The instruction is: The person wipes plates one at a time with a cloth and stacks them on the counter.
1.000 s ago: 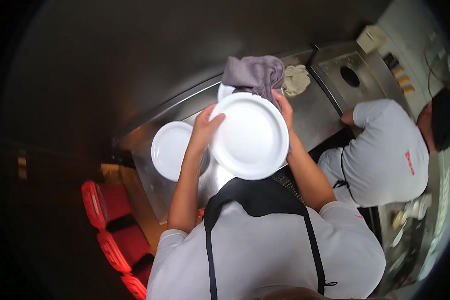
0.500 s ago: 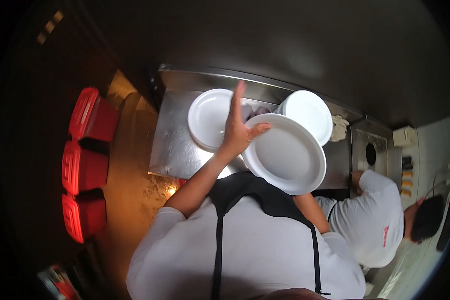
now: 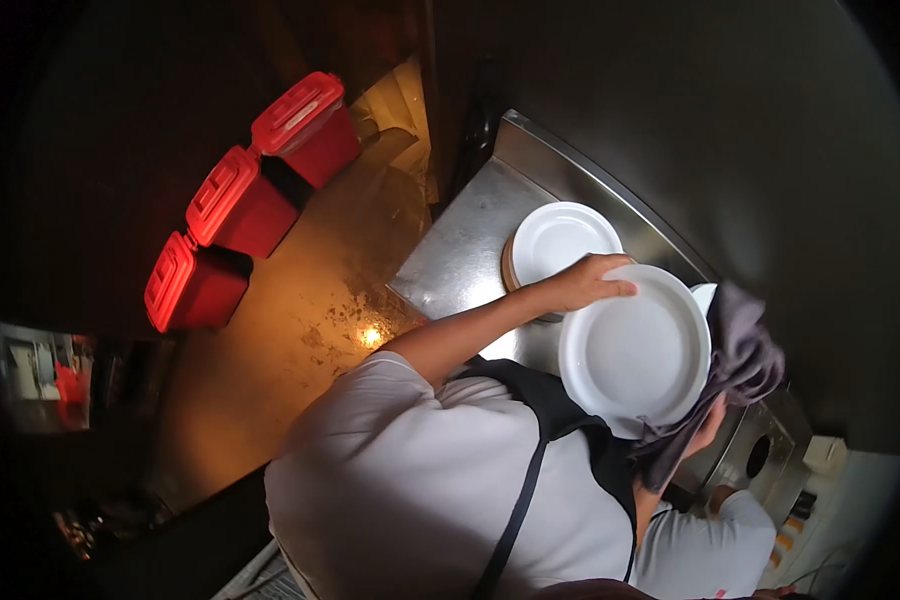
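A deep white plate point(image 3: 635, 350) is held in front of my chest, its hollow side facing the camera. My left hand point(image 3: 595, 282) grips its upper left rim, with the thumb over the edge. A grey-purple cloth point(image 3: 745, 345) lies bunched along the plate's right side. My right hand point(image 3: 708, 428) is closed on this cloth at the lower right rim; part of the hand is hidden beneath it. Just past my left hand, a stack of white plates point(image 3: 560, 240) stands on the steel counter point(image 3: 480, 225).
A co-worker's light sleeve point(image 3: 750, 520) shows at lower right, close to a steel sink unit point(image 3: 785, 425). Red lidded bins point(image 3: 240, 205) stand in a row across the wet-looking floor point(image 3: 320, 300) on the left. A dark wall point(image 3: 770, 150) rises behind the counter.
My left hand has gone from spread fingers to gripping the plate's rim. The cloth is now in my right hand against the plate. The whole view has turned.
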Demonstrator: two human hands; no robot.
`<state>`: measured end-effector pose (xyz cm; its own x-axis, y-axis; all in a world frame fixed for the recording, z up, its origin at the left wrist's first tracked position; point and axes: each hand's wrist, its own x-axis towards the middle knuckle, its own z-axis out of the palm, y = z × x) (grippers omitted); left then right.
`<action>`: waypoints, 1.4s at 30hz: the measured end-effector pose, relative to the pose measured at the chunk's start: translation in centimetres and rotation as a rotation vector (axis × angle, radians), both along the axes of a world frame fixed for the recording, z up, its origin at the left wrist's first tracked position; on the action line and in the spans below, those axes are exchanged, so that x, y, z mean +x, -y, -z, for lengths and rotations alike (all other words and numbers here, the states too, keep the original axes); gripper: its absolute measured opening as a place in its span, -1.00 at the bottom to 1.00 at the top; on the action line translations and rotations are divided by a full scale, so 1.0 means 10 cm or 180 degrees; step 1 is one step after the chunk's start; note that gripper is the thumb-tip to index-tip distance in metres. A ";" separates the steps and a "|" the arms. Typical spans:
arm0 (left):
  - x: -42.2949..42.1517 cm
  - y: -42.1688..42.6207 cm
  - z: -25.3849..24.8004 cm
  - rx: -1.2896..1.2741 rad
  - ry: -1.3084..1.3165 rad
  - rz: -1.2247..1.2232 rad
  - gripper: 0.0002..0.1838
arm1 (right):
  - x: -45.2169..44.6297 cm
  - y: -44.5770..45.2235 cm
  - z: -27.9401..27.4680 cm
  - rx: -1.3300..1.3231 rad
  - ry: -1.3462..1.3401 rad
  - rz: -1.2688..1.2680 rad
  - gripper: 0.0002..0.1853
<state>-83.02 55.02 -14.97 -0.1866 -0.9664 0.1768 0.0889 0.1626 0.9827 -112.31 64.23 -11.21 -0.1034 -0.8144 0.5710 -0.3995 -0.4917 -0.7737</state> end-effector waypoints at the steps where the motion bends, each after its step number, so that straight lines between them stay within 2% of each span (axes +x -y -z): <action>1: -0.04 -0.01 -0.11 0.0203 0.0062 0.0359 -0.66 | 0.11 0.03 -0.14 -0.0080 -0.0298 -0.0107 -0.66; 4: -0.27 0.06 -0.09 -0.0157 -0.0508 0.0332 -0.39 | 0.53 0.26 -0.37 0.0233 -0.1080 -0.0683 -0.67; 5: -0.27 0.03 -0.11 0.0367 -0.0870 0.0609 -0.14 | 0.63 0.34 -0.38 0.0436 -0.1209 -0.0860 -0.67; 6: -0.21 0.11 0.12 0.0326 -0.0335 0.0501 -0.07 | 0.69 0.39 -0.37 0.0640 -0.1262 -0.1035 -0.68; 7: -0.16 0.08 0.16 0.0490 -0.0584 0.0548 -0.05 | 0.71 0.41 -0.36 0.0856 -0.1249 -0.1191 -0.68; 8: -0.19 -0.05 -0.14 0.0028 -0.1306 0.0368 -0.06 | 0.70 0.42 -0.34 0.1093 -0.1180 -0.1318 -0.68; 10: -0.02 -0.01 0.21 0.0151 -0.0555 -0.0167 -0.32 | 0.64 0.41 -0.31 0.1598 -0.0923 -0.1523 -0.69; 11: 0.06 -0.09 0.22 0.0715 -0.0349 -0.0259 -0.44 | 0.59 0.42 -0.30 0.1856 -0.0756 -0.1583 -0.69; 12: 0.09 -0.09 0.35 0.0660 -0.0473 -0.0389 -0.49 | 0.54 0.43 -0.29 0.2088 -0.0582 -0.1637 -0.69; 16: 0.29 -0.05 0.55 0.0579 -0.0882 -0.1145 -0.58 | 0.31 0.49 -0.34 0.2896 0.0186 -0.1672 -0.69; 18: 0.45 0.04 0.64 0.0672 -0.0856 -0.1404 -0.58 | 0.14 0.57 -0.45 0.3124 0.0658 -0.1435 -0.70; 20: 0.54 0.11 0.70 0.0733 -0.0728 -0.1630 -0.59 | -0.07 0.74 -0.63 0.2941 0.1362 -0.0932 -0.70; 21: 0.55 0.12 0.70 0.0838 -0.0631 -0.1759 -0.59 | -0.19 0.83 -0.75 0.2419 0.1861 -0.0778 -0.68; 23: 0.55 0.12 0.77 0.1199 -0.0488 -0.2181 -0.62 | -0.54 1.30 -0.51 0.1061 0.1902 0.0301 -0.62; 25: 0.69 0.18 1.16 0.1216 -0.0469 -0.2440 -0.63 | -0.77 1.44 -0.46 0.0344 0.1699 0.0734 -0.58; 28: 0.69 0.12 1.32 0.1168 -0.0367 -0.2699 -0.62 | -1.33 1.71 0.31 0.0341 -0.1356 0.1406 -0.48; 31: 0.72 0.10 1.40 0.1084 -0.0267 -0.2721 -0.61 | -1.28 1.60 0.70 0.0121 -0.3023 0.1072 -0.40; 32: 0.65 0.06 1.29 0.1074 -0.0144 -0.2785 -0.63 | -1.17 1.62 0.69 0.0427 -0.2834 0.1163 -0.35; 34: 0.69 0.07 1.31 0.1085 -0.0157 -0.2848 -0.63 | -0.81 1.69 0.73 0.0406 -0.2845 0.0757 -0.38; 38: 0.62 0.16 1.31 0.0977 -0.0086 -0.2844 -0.62 | -0.68 1.29 0.62 0.0710 -0.2564 0.0012 -0.46; 42: 0.70 0.17 1.50 0.1156 -0.0286 -0.2870 -0.59 | -1.20 1.07 0.65 0.0872 -0.2854 0.0566 -0.44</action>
